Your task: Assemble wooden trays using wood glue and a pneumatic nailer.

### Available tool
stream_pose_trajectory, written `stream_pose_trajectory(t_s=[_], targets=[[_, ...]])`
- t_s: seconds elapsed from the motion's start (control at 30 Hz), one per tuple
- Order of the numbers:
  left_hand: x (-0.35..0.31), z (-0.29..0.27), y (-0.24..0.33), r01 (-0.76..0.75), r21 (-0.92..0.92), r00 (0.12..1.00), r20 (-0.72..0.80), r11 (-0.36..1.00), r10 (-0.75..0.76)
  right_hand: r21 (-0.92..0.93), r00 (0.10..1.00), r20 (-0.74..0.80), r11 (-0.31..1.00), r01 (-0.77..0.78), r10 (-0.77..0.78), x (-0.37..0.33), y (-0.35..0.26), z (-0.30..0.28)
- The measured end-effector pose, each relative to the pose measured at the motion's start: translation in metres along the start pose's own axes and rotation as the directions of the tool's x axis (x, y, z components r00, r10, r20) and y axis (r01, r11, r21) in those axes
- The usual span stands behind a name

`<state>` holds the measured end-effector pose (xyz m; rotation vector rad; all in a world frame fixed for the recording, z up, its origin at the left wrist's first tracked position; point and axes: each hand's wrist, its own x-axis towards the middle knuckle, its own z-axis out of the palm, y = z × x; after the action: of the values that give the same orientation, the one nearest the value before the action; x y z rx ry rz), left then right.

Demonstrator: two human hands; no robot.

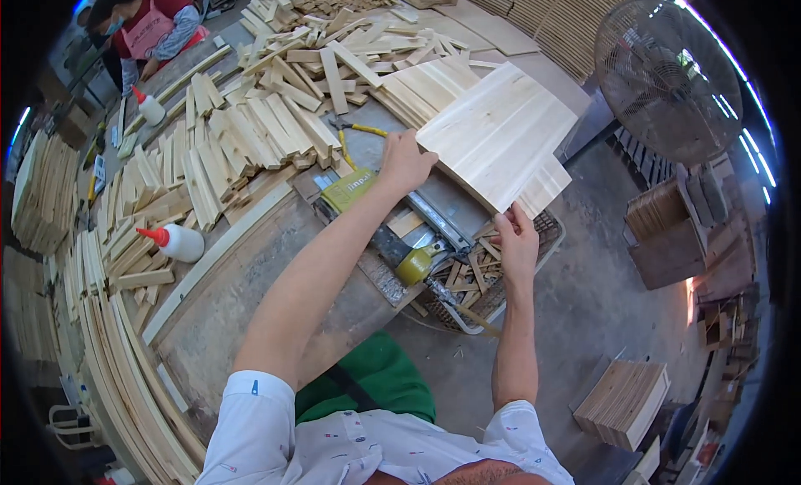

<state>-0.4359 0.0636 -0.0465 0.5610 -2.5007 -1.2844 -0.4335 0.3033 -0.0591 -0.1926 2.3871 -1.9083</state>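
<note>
A pale wooden panel (505, 122) lies at a slant over other flat boards (434, 85) at the back right of the bench. My left hand (405, 162) grips its left edge, with the thumb along the side. At the panel's near corner, my right hand (516, 239) closes its fingers on the edge; some fingertips are hidden beneath. Just under my left forearm sits a yellow-green miter saw or similar cutting tool (350, 189) with a metal rail (438, 222). Yellow-handled pliers (363, 129) rest beside my left hand.
Wood strips (275, 130) heap across the bench's left and back. Glue bottles with red tips stand (150, 110) and lie (179, 243) there. A plastic basket (546, 251) of offcuts is below the panel. A large fan (667, 80) stands right; a co-worker (158, 26) is far left.
</note>
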Motion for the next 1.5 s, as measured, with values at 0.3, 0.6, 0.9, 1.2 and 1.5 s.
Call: stream_pose_trajectory(t_s=[0.3,0.6,0.9,1.2,1.5], targets=[[-0.042,-0.002,0.026,0.028,-0.526,0.976,-0.168,0.850,-0.136,0.061,0.999,-0.005,0.997,0.054,-0.054,-0.045,-0.022,-0.010],[-0.235,-0.155,-0.052,-0.153,-0.807,0.848,-0.404,0.570,-0.343,0.718,0.935,0.350,0.624,-0.309,0.060,-0.093,-0.016,0.031],[-0.456,-0.292,-0.184,0.015,-0.683,0.556,-0.601,0.730,-0.574,0.458,0.646,0.755,0.613,-0.644,0.114,-0.215,-0.025,0.115],[-0.477,-0.280,-0.171,0.488,-0.376,0.468,-0.649,0.788,-0.600,0.327,0.555,0.786,0.578,-0.747,0.272,-0.255,-0.002,0.118],[-0.449,-0.256,-0.153,0.496,-0.329,0.605,-0.533,0.804,-0.591,0.014,0.422,0.832,0.748,-0.664,0.359,-0.213,-0.012,0.118]])
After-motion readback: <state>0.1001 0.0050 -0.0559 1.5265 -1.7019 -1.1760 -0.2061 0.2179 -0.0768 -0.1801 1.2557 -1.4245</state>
